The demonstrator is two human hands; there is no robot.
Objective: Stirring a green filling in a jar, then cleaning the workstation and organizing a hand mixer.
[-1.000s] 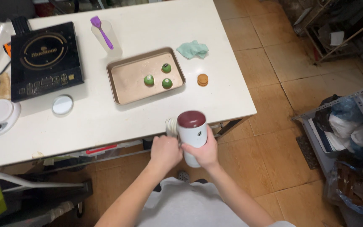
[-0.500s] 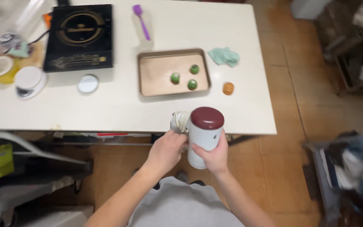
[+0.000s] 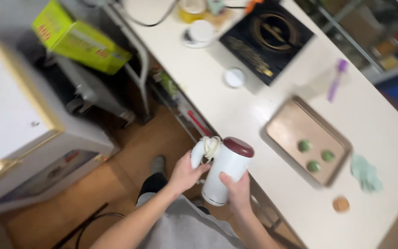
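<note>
Kettle (image 3: 226, 173) upright, maroon lid up, both hands (image 3: 187, 173) gripping

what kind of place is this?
Likely a small kitchen or baking work area: a black induction cooktop and a baking tray with green dough balls share a white table.

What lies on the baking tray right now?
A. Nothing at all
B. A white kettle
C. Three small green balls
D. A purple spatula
C. Three small green balls sit together near one end of the baking tray; the purple spatula lies on the table beyond it, and the white kettle is held off the table in both hands.
</note>
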